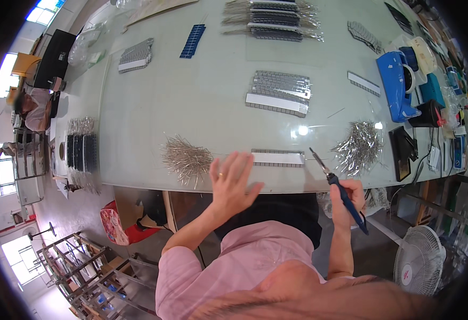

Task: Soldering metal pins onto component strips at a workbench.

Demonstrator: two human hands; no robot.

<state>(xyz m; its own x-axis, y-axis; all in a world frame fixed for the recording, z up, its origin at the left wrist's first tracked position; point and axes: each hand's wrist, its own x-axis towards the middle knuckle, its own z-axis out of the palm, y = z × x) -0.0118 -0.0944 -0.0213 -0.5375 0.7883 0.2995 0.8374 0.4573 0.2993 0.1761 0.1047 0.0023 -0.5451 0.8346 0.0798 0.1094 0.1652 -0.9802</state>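
My right hand (347, 201) is closed round the blue handle of a soldering iron (334, 178), whose metal tip points up and left toward the table. Just left of that tip lies a grey gridded strip with a white band (279, 158), near the table's front edge. My left hand (232, 181) is stretched out with its fingers apart, at the left end of this strip; whether the fingertips touch it I cannot tell. On the left, a pile of thin metal wires (185, 159) lies beside my left hand. A second pile of shiny wires (358, 149) lies right of the iron.
Stacked gridded strips (279, 93) lie mid-table, with wired bundles (276, 20) at the back. A blue tape dispenser (396, 85) and a black stand (401, 154) are on the right. A white fan (419, 260) stands at lower right. Another person (35, 109) sits far left.
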